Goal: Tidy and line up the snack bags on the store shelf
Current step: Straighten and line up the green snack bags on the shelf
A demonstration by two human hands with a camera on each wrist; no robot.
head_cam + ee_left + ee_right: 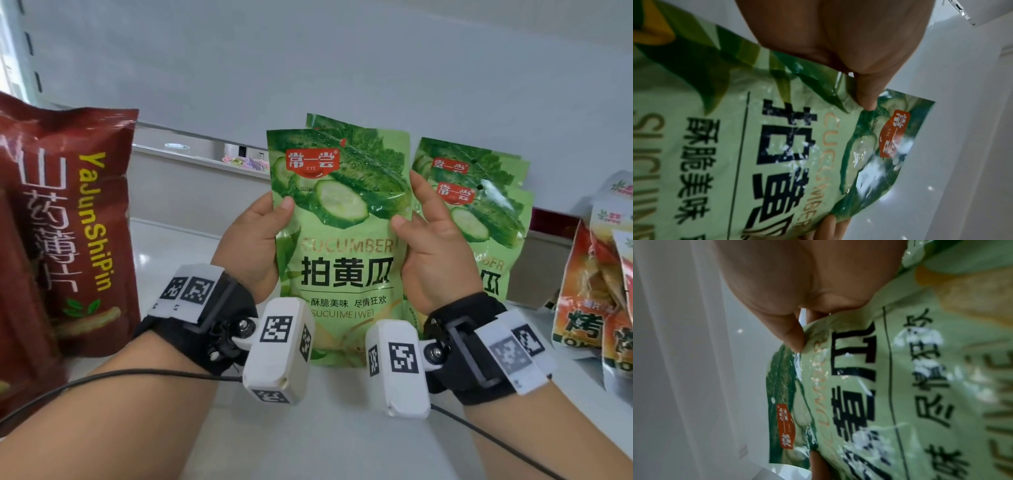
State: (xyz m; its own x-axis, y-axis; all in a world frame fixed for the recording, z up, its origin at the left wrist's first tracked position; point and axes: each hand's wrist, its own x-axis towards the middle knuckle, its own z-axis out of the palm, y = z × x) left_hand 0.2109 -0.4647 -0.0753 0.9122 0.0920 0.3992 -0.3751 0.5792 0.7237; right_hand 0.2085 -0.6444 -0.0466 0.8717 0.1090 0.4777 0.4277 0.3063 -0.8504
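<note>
A green cucumber snack bag [342, 240] stands upright in the middle of the white shelf, with a second like bag close behind it. My left hand [255, 240] grips its left edge, thumb on the front, and my right hand [431, 240] grips its right edge the same way. The left wrist view shows the bag [756, 154] with my thumb [865, 97] pressed on it. In the right wrist view my thumb [793, 337] pinches the bag [879, 394]. Two more green cucumber bags [479, 205] stand just right, behind my right hand.
Dark red snack bags [68, 222] stand tall at the left. Orange and white snack bags [599, 274] sit at the right end. The white shelf board [308, 428] stretches toward me, and the shelf's pale back panel [308, 68] rises behind.
</note>
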